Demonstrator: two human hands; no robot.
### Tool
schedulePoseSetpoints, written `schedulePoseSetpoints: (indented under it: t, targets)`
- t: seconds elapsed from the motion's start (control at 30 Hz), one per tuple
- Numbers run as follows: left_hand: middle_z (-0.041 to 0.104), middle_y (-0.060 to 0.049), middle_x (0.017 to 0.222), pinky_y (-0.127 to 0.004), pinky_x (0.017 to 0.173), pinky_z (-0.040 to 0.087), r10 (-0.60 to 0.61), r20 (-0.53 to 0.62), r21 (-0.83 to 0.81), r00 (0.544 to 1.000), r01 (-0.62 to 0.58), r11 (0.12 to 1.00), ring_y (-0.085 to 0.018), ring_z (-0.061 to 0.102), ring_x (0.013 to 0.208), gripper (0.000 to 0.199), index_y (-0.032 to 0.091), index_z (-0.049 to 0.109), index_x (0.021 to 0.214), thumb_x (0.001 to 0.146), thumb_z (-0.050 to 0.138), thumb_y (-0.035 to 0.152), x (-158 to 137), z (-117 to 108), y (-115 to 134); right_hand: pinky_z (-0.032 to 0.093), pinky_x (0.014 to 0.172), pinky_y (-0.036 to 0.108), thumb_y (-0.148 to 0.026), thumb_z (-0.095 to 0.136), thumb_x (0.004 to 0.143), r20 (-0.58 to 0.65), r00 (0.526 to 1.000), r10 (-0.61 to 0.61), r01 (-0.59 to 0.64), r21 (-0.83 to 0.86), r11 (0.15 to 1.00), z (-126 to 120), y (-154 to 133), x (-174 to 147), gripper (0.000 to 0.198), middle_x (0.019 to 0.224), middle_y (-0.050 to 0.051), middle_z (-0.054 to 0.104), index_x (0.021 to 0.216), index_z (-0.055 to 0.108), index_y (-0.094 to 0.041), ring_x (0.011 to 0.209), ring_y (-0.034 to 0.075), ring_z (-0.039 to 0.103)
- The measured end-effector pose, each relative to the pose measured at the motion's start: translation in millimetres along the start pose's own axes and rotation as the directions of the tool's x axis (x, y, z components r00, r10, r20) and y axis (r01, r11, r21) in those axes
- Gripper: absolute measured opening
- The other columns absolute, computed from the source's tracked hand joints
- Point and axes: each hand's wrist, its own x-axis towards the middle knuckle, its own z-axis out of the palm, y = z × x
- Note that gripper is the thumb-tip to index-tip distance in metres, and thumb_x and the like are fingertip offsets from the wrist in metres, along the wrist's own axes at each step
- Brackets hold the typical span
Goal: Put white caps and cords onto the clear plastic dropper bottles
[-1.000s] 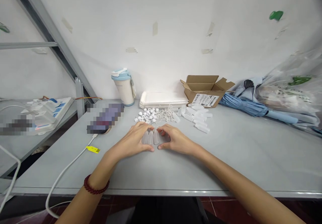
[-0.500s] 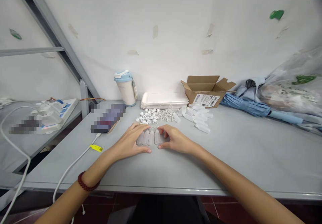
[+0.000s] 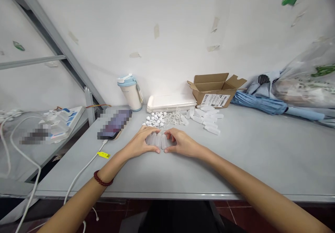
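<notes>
On the grey table several small translucent plastic dropper bottles (image 3: 158, 140) stand in a row between my two hands. My left hand (image 3: 138, 142) curves round the row's left side, thumb at the front and fingers behind. From the right, my right hand (image 3: 181, 143) closes round the other end in the same way, with its fingertips bent against the bottles. The rear of the row is partly hidden by my fingers. Just beyond lie a heap of small white caps (image 3: 155, 119) and a pile of thin white tips (image 3: 175, 117). More loose bottles (image 3: 208, 118) lie to their right.
A stack of white trays (image 3: 171, 102), a tumbler (image 3: 131, 93) and an open cardboard box (image 3: 214, 90) stand along the wall. A blue umbrella (image 3: 261, 104) and plastic bag (image 3: 309, 83) are at right. Left are a phone (image 3: 115, 125) and its white cable (image 3: 86, 170).
Both hands have drawn in closer round the row, and the bottles are pressed tighter together. The camera view has shifted slightly.
</notes>
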Motion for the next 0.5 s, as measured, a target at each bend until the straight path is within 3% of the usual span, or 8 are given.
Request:
schedulePoseSetpoints:
  t: [0.5]
  targets:
    - [0.059,-0.006,0.114,-0.043,0.096,0.040,-0.008,0.007,-0.031,1.000,0.008,0.999,-0.026,0.047,0.110,0.062,0.026,0.055,0.114,0.061,0.075,0.050,-1.0,-1.2,-0.3,0.046,0.074,0.034,-0.027,0.076,0.067,-0.039,0.999,-0.015,0.016,0.010,1.000,5.1,4.7,3.3,0.056,0.099,0.009,0.056,0.115,0.051,-0.012,0.086,0.019,0.054]
